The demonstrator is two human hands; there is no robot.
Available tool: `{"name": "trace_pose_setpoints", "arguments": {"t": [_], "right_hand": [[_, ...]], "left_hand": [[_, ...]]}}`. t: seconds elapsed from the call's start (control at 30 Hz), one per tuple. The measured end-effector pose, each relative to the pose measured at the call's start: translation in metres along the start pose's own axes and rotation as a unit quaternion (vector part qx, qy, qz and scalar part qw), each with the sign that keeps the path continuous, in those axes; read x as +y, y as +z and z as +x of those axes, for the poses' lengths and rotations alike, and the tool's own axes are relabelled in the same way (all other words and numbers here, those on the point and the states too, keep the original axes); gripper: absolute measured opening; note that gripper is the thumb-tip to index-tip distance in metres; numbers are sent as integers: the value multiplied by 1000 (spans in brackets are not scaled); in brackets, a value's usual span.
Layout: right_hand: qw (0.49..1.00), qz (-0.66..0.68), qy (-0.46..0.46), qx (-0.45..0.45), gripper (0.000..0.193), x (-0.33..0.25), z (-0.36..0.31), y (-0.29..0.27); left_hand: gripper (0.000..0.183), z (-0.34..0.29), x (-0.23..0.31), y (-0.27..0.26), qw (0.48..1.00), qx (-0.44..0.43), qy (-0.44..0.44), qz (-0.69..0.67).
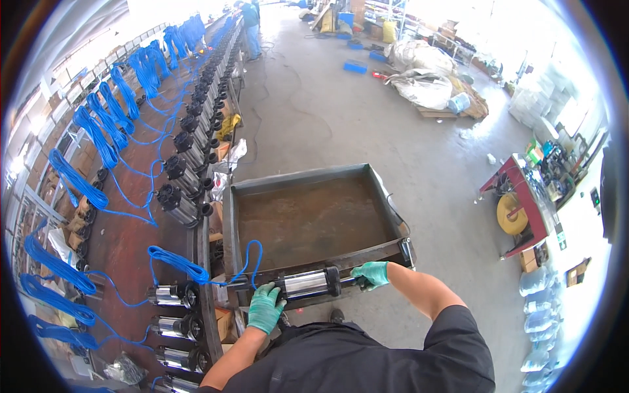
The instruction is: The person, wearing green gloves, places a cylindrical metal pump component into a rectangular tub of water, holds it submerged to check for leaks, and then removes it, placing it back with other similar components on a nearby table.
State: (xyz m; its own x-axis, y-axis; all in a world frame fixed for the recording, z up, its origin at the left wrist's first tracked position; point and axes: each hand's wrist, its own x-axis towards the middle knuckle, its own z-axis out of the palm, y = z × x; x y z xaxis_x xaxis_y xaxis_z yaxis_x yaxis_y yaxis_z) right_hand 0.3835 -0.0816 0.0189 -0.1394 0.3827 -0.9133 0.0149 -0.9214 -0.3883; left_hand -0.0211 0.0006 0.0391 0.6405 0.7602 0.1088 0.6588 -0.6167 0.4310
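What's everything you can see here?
Cylinder: one, silver and black, tank's near edge
Tank: one, dark and brown, in front
Similar cylinders: many, silver and black, left bench
Cables: many, blue, mostly along bench
Bench: one, reddish, left
Bins: several, blue, far floor
Wrapped pile: one, white, far right
Table: one, red, right
Disc: one, yellow, by red table
Containers: several, clear bluish, lower right
Worker: at least one, blue trousers, far back
Left grip: one, green gloved, cylinder's left end
Right grip: one, green gloved, by thin rod, cylinder's right
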Motion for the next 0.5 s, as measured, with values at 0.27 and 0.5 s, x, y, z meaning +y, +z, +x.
{"name": "trace_pose_setpoints", "arguments": {"t": [0.27,0.5], "right_hand": [[974,-131,-187,-1,29,32,-6,18],[676,-619,-256,306,31,4,-12,34]], "left_hand": [[48,-13,3,3,1000,4,-3,-13],[49,-2,6,-9,1000,4,-6,-24]]}}
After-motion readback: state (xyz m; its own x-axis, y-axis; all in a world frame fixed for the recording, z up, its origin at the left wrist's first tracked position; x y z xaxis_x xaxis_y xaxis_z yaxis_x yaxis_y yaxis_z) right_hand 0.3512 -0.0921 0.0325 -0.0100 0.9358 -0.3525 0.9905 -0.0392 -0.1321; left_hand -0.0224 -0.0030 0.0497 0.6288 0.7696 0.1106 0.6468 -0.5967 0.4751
